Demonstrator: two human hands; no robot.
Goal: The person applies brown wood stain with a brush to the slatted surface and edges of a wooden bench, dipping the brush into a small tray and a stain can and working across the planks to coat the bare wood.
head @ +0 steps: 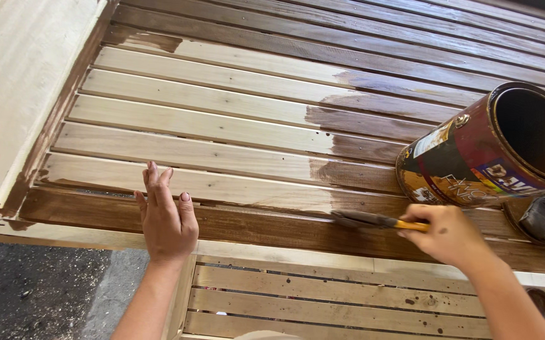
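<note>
The right hand [450, 234] was closed around the yellow handle of a paintbrush [373, 220], with the bristles laid flat on a dark-stained slat at the near edge of a slatted wooden panel [222, 107]. The left hand [167, 220] lay flat and open, fingers extended and close together, palm down on the same near edge of the panel, well apart from the brush. The panel was stained dark brown along its far slats, its right portion and its near rail; the middle and left slats remained bare pale wood. An open tin of stain [493, 148] lay tilted on the panel just beyond the right hand, its mouth facing right. A round lid [537, 220] rested beside the tin. A second, unstained slatted frame [323, 302] lay below the panel.
</note>
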